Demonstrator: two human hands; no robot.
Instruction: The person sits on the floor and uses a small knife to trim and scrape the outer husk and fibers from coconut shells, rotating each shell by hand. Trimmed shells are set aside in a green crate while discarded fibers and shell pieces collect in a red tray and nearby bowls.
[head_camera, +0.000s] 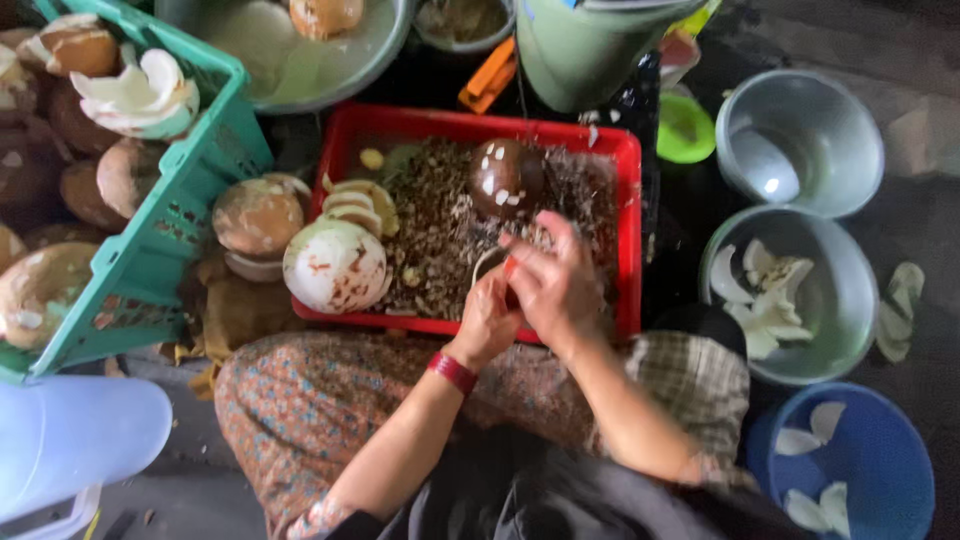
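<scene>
A person sits low on a dark floor (930, 70) with bowls and baskets all around. Both hands meet over the near edge of a red tray (630, 200) full of brown shavings. The left hand (487, 322) and right hand (553, 283) are closed around a small coconut piece (488, 262), mostly hidden, so which way it points cannot be told. A brown coconut (507, 177) sits farther back in the tray. A green basket (170, 220) of coconuts stands left. A metal bowl (840, 300) with white pieces stands right.

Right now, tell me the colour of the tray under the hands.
Red. The shallow plastic tray, filled with brown shavings, shows best in the head view.
</scene>
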